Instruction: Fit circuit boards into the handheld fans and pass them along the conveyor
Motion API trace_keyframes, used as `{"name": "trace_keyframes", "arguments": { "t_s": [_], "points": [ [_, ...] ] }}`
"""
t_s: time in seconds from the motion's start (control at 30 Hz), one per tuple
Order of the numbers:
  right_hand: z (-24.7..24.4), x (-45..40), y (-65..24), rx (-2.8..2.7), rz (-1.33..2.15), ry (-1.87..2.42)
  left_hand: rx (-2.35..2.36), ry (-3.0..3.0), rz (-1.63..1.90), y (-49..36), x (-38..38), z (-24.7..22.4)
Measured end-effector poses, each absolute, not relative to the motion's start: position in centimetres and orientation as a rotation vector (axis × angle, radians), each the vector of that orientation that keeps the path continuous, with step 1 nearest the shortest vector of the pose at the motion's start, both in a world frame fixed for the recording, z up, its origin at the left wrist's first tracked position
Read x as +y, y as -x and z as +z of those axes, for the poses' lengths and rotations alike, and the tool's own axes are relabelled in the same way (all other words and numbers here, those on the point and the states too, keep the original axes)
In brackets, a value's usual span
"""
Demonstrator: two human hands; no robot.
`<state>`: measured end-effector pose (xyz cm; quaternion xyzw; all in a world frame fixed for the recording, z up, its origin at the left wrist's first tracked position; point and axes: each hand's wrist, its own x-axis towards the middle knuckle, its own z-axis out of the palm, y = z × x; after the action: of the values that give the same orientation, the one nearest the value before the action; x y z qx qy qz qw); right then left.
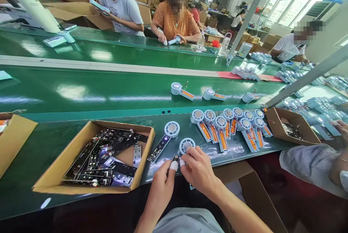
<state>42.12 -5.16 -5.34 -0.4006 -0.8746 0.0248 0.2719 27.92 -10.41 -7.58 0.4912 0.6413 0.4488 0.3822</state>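
Observation:
My left hand [163, 178] is closed on a small dark circuit board [175, 159], its thumb wearing a white finger cover. Close beside it, my right hand [199, 169] has its fingers pinched together at the board's right end; what they hold is too small to make out. A light blue round fan head [187, 145] lies just beyond my right fingers, its lower part hidden by them. To the left of it rests a fan unit [172, 129] with a black circuit board [160, 148] along its handle, showing a lit spot.
A cardboard box [150, 153] of black boards stands left. Several fan units [223, 127] with orange strips lie right, near a smaller box [292, 126]. Three fan units sit on the green conveyor [136, 91]. A co-worker's arm [337, 164] is at right; people sit across the belt.

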Motion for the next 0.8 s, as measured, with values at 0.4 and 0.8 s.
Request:
{"name": "trace_keyframes", "arguments": {
  "t_s": [0.4,0.8],
  "points": [
    [-4.6,-5.6,-41.5,-2.316,0.232,1.224,1.685,-1.715,1.244,-27.8,-10.7,-8.6],
    [-3.6,-4.6,-42.4,-2.448,0.404,1.141,1.490,-1.956,1.130,-25.5,-10.1,-8.7]
  ]
}}
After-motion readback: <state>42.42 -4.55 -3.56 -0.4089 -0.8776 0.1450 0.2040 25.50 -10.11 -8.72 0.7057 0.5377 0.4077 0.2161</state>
